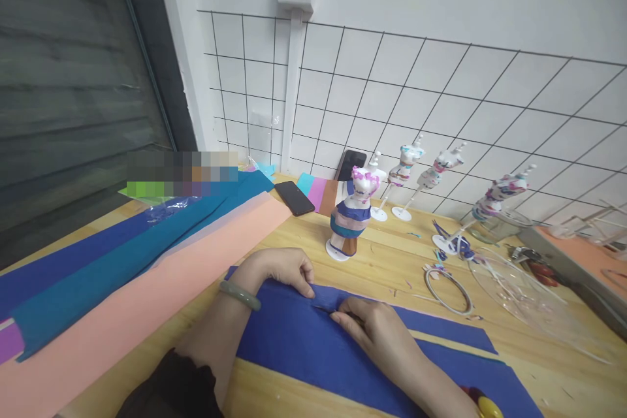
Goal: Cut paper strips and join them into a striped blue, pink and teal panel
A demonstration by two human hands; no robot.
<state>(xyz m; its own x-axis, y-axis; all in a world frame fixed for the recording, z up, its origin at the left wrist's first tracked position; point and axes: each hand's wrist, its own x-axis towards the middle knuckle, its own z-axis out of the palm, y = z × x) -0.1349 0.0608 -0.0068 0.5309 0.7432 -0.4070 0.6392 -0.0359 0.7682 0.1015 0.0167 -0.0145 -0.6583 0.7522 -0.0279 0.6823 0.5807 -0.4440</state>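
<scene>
A long blue sheet (304, 339), like crepe paper or thin cloth, lies across the table in front of me. My left hand (289, 271) pinches its far edge between thumb and fingers, with a green bangle (240, 295) on that wrist. In my right hand (372, 323) are scissors (323, 308); a dark blade points left over the sheet and the handles are mostly hidden by my fingers. Right of that hand, a gap parts a narrow blue strip (450, 330) from the wider piece. Just beyond stands a small dress form (350, 222) wrapped in coloured bands.
Several more small dress forms (499, 196) stand at the back right, near a wire ring (448, 290) and a clear plastic piece (519, 294). Peach sheet (196, 261) and teal sheet (147, 248) stretch along the left. A phone (294, 198) lies by the wall grid.
</scene>
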